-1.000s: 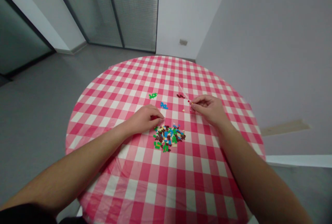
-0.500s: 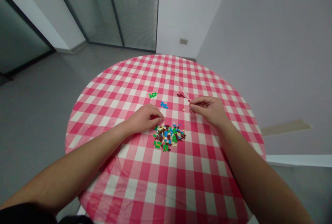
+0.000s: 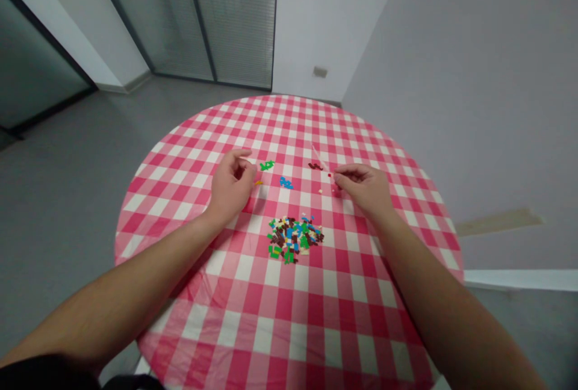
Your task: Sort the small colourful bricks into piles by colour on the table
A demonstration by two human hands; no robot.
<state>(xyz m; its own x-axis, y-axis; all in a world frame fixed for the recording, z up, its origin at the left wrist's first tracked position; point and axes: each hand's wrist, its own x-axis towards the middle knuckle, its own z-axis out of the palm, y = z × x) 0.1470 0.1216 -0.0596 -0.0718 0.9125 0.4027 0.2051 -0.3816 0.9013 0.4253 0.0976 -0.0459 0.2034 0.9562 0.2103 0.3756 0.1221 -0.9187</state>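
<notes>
My left hand (image 3: 232,184) hovers at the left of the sorted pieces, its forefinger and thumb apart and nothing visible between them. Close to its fingertips lie a few yellow pieces (image 3: 259,183) and a small group of green toy bricks (image 3: 267,165). My right hand (image 3: 363,184) is closed in a pinch at the right; whatever its fingertips hold is too small to make out. Just left of that pinch lies a tiny red piece (image 3: 329,175), with dark brown bricks (image 3: 315,166) farther left. A pale piece (image 3: 320,191) rests nearby. Blue bricks (image 3: 286,183) lie between the hands.
A mixed heap of tiny bricks (image 3: 295,238) in several colours lies nearer to me. Everything rests on a round table with a red-and-white checked cloth (image 3: 280,312). Beyond stand a wall (image 3: 325,23) and glass partitions (image 3: 235,23).
My left hand has moved away from the heap, left and farther out, uncovering the yellow pieces. My right hand has drawn back slightly from the red piece, which stays in place.
</notes>
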